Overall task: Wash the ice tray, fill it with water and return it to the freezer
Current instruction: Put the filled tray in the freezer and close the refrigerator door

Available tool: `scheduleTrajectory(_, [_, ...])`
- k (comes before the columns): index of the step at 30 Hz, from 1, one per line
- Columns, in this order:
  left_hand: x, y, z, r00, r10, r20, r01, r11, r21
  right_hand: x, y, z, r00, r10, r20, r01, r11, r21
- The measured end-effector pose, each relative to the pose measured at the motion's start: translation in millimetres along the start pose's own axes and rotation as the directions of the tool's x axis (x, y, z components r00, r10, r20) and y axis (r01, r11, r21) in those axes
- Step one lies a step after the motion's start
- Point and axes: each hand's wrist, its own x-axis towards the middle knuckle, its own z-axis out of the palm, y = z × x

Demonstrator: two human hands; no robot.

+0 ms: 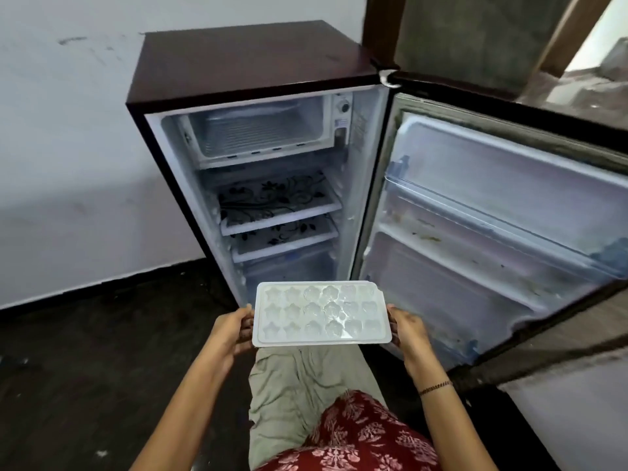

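Two hands hold the white plastic ice tray (321, 314) level in front of my body: my left hand (234, 329) clamps its left short edge, my right hand (406, 329) its right one. Its moulded cells, stars and flowers, sit in three rows and look glossy. Ahead, the dark maroon single-door refrigerator (238, 62) stands open, its door (492, 215) swung far right. The white freezer compartment (261, 130) at the top gapes open, well above the tray.

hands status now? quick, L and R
Left hand: closed on the left end of the ice tray.
Right hand: closed on the tray's right end.
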Motion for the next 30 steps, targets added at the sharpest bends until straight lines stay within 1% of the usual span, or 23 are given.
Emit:
scheduleTrajectory(5, [43, 39, 0, 0.999, 0.018, -0.036, -0.019, 0.999, -0.040, 54, -35, 44, 0.999, -0.024, 0.036, 0.026, 0.997, -0.072])
scheduleTrajectory(11, [96, 98, 14, 0.992, 0.064, -0.112, -0.073, 0.995, -0.073, 125, -91, 97, 0.988, -0.126, 0.093, 0.136, 0.984, -0.117])
scheduleTrajectory(13, [107, 123, 22, 0.985, 0.102, -0.142, -0.116, 0.989, -0.094, 148, -113, 115, 0.978, -0.174, 0.117, 0.188, 0.974, -0.129])
scheduleTrajectory(17, [132, 167, 32, 0.968, 0.190, -0.165, -0.211, 0.970, -0.119, 183, -152, 152, 0.951, -0.249, 0.186, 0.279, 0.947, -0.158])
scheduleTrajectory(19, [142, 187, 34, 0.959, 0.222, -0.175, -0.245, 0.962, -0.123, 196, -169, 167, 0.938, -0.285, 0.198, 0.319, 0.933, -0.167])
scheduleTrajectory(25, [174, 247, 39, 0.906, 0.379, -0.189, -0.399, 0.913, -0.084, 234, -219, 206, 0.904, -0.363, 0.228, 0.398, 0.908, -0.132])
scheduleTrajectory(28, [198, 275, 38, 0.881, 0.425, -0.209, -0.444, 0.895, -0.052, 252, -242, 224, 0.884, -0.404, 0.235, 0.435, 0.895, -0.098])
scheduleTrajectory(30, [217, 291, 37, 0.872, 0.452, -0.189, -0.466, 0.884, -0.035, 263, -253, 234, 0.864, -0.434, 0.255, 0.468, 0.879, -0.092])
